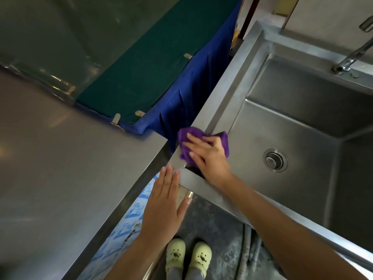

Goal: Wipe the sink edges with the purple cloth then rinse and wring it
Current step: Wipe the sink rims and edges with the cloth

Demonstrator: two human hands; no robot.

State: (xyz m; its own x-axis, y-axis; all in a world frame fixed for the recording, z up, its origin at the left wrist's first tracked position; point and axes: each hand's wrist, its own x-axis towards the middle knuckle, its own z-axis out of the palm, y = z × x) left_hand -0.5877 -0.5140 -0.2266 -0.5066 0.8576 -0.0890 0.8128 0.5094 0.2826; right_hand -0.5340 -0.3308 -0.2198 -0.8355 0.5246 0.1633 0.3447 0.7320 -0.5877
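Nothing legible here, folks. The only print in view is the blue marking on the pale floor sheet (129, 217), down below the near-left corner of the sink (222, 102), and it's too blurred to read as letters or numbers.

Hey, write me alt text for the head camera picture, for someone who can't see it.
Seen from above, a person's right hand presses a purple cloth onto the left rim of a steel sink, near its front corner. The left hand, fingers straight, reaches to that corner. The basin has a drain; a faucet stands behind it.
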